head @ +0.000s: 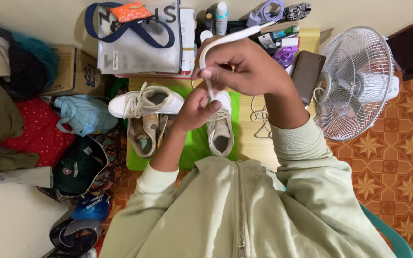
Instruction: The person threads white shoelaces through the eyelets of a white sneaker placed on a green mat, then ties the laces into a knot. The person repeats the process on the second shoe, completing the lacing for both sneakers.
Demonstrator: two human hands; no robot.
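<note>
Right hand [244,67] pinches a flat white shoelace [225,40], looped toward 12 o'clock. Left hand [198,107] grips its lower end above the white lace-up sneaker [220,126] on the green mat [194,143], wooden table [254,138].

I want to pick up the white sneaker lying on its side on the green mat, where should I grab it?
Grip the white sneaker at its open collar, coming from above and the left; the opening faces up and that side is free of both hands.

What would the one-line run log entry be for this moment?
left hand: pinches white shoelace | right hand: holds shoelace loop | below: white sneaker on green mat | second white sneaker lies left
</note>
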